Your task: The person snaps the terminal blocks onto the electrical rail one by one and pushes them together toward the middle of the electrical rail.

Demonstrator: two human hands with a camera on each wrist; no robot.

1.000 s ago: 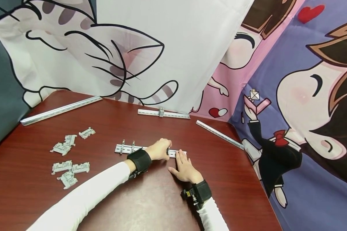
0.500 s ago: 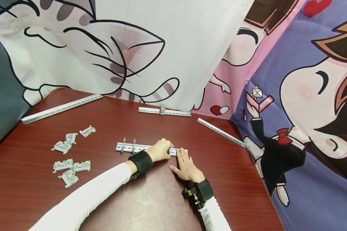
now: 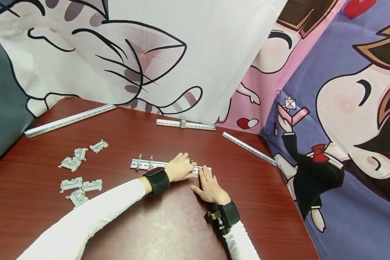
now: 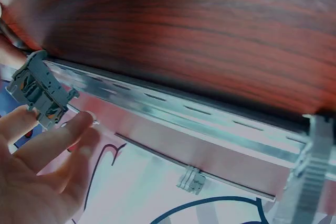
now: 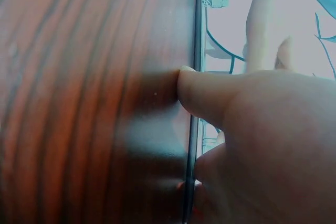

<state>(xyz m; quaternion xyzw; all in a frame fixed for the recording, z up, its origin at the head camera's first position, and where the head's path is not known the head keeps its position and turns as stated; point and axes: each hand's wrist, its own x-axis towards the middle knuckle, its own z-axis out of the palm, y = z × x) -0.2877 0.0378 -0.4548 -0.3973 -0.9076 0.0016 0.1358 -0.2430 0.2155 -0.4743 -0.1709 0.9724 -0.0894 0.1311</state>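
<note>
My left hand (image 3: 179,168) is over the right part of a slotted metal DIN rail (image 3: 144,164). In the left wrist view its fingers (image 4: 63,142) lie loosely extended beside a grey terminal block (image 4: 41,90) at the rail; whether a fingertip touches it I cannot tell. My right hand (image 3: 209,188) lies with straight fingers on the rail's right end, and its thumb (image 5: 202,88) is at the rail's near edge in the right wrist view. Two more terminal blocks, one at the left end (image 3: 138,162) and one beside it (image 3: 151,161), stand upright on the rail.
Several loose terminal blocks (image 3: 71,184) lie flat on the table's left side. A long rail (image 3: 69,120) is at the back left, a short rail (image 3: 169,123) bearing clustered blocks (image 3: 183,122) at the back, and another rail (image 3: 249,148) at the right. Printed cloth hangs behind.
My left hand has loosened from the terminal block, its fingers spreading and its wrist turning slightly. The right hand stays on the rail's end. The view has tilted slightly.
</note>
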